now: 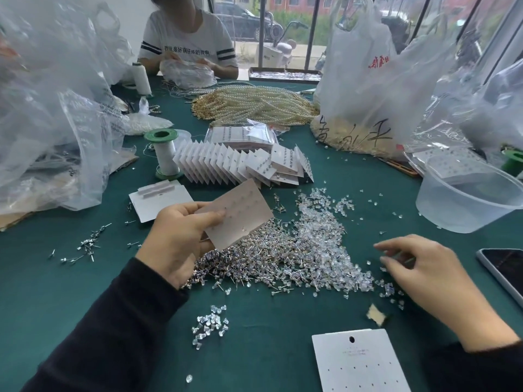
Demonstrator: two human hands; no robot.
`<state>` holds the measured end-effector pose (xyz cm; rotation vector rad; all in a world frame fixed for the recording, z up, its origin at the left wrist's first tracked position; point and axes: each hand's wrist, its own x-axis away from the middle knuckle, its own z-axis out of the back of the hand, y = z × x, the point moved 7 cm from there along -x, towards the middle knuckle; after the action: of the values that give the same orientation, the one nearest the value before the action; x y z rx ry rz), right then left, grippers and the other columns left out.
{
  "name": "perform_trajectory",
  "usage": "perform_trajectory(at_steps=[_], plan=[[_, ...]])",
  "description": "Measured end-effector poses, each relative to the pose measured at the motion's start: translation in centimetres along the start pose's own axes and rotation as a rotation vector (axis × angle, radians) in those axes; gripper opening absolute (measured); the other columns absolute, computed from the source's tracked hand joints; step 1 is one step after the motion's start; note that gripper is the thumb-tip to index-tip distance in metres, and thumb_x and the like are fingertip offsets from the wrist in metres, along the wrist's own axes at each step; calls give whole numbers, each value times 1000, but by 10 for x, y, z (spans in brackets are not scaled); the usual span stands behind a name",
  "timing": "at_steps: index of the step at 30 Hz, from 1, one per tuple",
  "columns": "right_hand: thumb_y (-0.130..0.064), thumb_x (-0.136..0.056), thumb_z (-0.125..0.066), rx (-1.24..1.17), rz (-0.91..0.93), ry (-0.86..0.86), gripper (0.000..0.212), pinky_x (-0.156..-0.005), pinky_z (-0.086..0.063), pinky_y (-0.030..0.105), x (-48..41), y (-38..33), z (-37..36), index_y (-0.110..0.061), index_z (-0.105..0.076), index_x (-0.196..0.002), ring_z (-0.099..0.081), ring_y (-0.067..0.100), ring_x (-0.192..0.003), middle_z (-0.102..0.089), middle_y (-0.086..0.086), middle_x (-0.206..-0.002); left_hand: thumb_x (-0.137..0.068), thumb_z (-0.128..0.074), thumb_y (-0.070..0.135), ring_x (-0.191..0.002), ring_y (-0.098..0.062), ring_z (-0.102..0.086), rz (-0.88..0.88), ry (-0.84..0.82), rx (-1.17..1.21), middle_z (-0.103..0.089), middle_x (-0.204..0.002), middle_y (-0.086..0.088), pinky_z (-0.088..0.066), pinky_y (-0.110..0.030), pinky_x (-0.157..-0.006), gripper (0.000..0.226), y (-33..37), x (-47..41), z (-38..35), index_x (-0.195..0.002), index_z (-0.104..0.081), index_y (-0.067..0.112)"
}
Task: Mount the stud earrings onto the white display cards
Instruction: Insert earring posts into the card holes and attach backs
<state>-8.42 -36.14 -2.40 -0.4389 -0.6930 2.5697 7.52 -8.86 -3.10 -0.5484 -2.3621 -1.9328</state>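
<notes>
Stud earrings (pixel 263 256) lie heaped mid-table while the left hand (pixel 181 241) grips a white display card (pixel 236 213) and the right hand (pixel 418 273), fingers loosely curled, rests near-right.

The dark-screened phone (pixel 506 268) at the right is cut off by the frame edge, as is the blank white punched display card (pixel 359 363) at the bottom. The right hand (pixel 424 274) curls its fingertips (pixel 386 260) near the heap of silver stud earrings and clear plastic backs (pixel 297 250), but whether they pinch anything is too small and blurred to tell. The left hand (pixel 178 241) covers the lower corner of the tilted pale display card (pixel 237 215) it holds; one tiny stud on that card is barely legible. Small print on the blank card is unreadable. Crumpled clear plastic bags (pixel 56 108) hide their contents
</notes>
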Motion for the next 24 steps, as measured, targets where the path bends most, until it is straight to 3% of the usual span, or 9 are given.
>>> perform_trajectory(at_steps=[2, 5, 7, 10, 13, 18, 21, 24], plan=[[-6, -75, -73, -101, 117, 8, 20, -65, -41, 12, 3, -26, 1, -25, -71, -82, -58, 10, -71, -64, -10, -79, -81, -57, -5, -79, -26, -62, 15, 0, 1, -63, -89, -15, -57, -29, -48, 10, 0, -1, 1, -87, -54, 3], [-23, -77, -72, -206, 441, -208, 12, -72, -42, 10, 22, -96, -21, -29, -73, -87, -59, 4, -80, -63, -16, -85, -82, -56, -4, -77, -26, -62, 32, 8, 15, -63, -87, -16, -55, -29, -45, 9, 1, -1, 3, -90, -54, 0], [-30, -79, -68, -167, 626, -388, 19, -80, -40, 12, 38, -139, -48, -28, -72, -97, -55, 1, -86, -61, -13, -91, -83, -56, -4, -72, -24, -63, 35, 16, 17, -64, -82, -15, -53, -25, -43, 6, 1, -3, 4, -89, -56, 0], [-30, -83, -65, -13, 799, -479, 30, -89, -38, 25, 50, -178, -87, -22, -66, -112, -50, 15, -97, -57, 0, -102, -84, -55, -3, -69, -23, -62, 48, 13, 17, -64, -78, -14, -53, -25, -43, 6, -1, -5, 6, -88, -57, 1], [-19, -88, -57, 94, 859, -478, 24, -89, -40, 32, 52, -191, -105, -13, -67, -108, -48, 22, -95, -55, 7, -100, -84, -54, -2, -67, -21, -62, 56, 13, 1, -64, -75, -12, -53, -26, -44, 7, -3, -6, 8, -82, -57, 4], [-12, -88, -53, 21, 850, -422, 19, -83, -41, 28, 49, -181, -108, -13, -69, -99, -48, 18, -91, -54, 3, -95, -84, -56, -1, -62, -18, -63, 67, -4, -34, -64, -73, -10, -55, -28, -47, 5, -4, -6, 5, -85, -58, 3], [-12, -84, -54, -34, 818, -421, 13, -72, -34, 16, 49, -181, -107, -12, -67, -86, -45, 12, -80, -51, -3, -84, -83, -57, -3, -50, -12, -64, 57, -4, -49, -65, -68, -8, -52, -25, -42, 7, -4, -5, 5, -80, -58, 3], [-7, -75, -59, -237, 664, -389, 10, -63, -34, 9, 37, -175, -95, -15, -65, -76, -48, 3, -66, -53, -9, -73, -82, -58, -6, -48, -11, -64, 46, 7, -52, -65, -69, -10, -53, -25, -42, 10, -5, -4, 5, -77, -56, 3]])
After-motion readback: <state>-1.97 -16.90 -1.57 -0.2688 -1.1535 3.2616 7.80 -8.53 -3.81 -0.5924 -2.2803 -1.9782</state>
